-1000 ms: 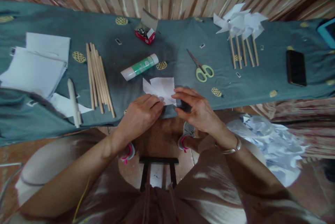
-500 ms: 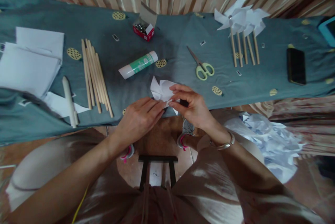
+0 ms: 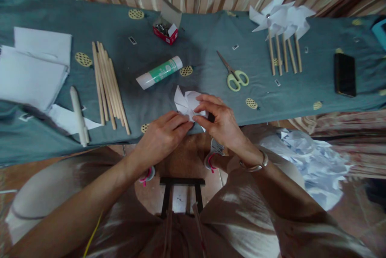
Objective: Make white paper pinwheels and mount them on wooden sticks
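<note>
A folded white paper pinwheel [image 3: 181, 103] is at the table's front edge, between my hands. My left hand [image 3: 165, 131] pinches its lower left part with the fingers together. From the right, my right hand [image 3: 219, 118] grips the paper between thumb and fingers. The fingertips hide the pinwheel's middle and right side. A glue stick [image 3: 163, 72] lies just beyond, and scissors [image 3: 234, 76] with pale green handles rest to the right, open side away from me.
Wooden sticks [image 3: 109, 89], a white pen-like tool [image 3: 79, 116] and paper sheets [image 3: 33, 77] lie left. Behind is a red box [image 3: 166, 32] of small metal pieces. Finished pinwheels [image 3: 283, 16] and a phone [image 3: 344, 74] lie right; a bag of paper scraps [image 3: 313, 165] is below.
The fingers of my left hand have bent and drawn in at the paper's lower edge, so more of the pinwheel shows. The camera view has shifted slightly.
</note>
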Available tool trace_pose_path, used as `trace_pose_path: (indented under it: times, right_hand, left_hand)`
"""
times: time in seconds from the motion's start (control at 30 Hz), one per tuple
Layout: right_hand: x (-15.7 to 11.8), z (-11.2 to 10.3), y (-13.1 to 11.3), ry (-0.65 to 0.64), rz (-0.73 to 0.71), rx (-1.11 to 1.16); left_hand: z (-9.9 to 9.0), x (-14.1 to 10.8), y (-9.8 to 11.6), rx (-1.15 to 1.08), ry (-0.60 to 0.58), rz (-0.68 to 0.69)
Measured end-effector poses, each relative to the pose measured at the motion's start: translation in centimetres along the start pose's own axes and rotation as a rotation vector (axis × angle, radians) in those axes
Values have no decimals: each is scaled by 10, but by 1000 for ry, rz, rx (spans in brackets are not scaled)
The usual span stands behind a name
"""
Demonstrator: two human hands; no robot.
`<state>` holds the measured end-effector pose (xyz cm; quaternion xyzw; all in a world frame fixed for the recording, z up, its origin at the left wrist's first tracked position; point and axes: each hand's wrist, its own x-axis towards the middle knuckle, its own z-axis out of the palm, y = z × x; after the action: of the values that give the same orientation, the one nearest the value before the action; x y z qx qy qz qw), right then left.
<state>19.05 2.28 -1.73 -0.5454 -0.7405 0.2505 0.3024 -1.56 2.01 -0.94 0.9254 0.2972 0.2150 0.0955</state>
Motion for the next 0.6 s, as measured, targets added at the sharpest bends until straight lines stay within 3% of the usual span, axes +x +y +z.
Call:
trace_pose_path:
  times: [0.6]
  right_hand:
    - [-2, 0, -1, -7, -4, 6]
  left_hand:
    - [5, 2, -4, 50, 41, 14]
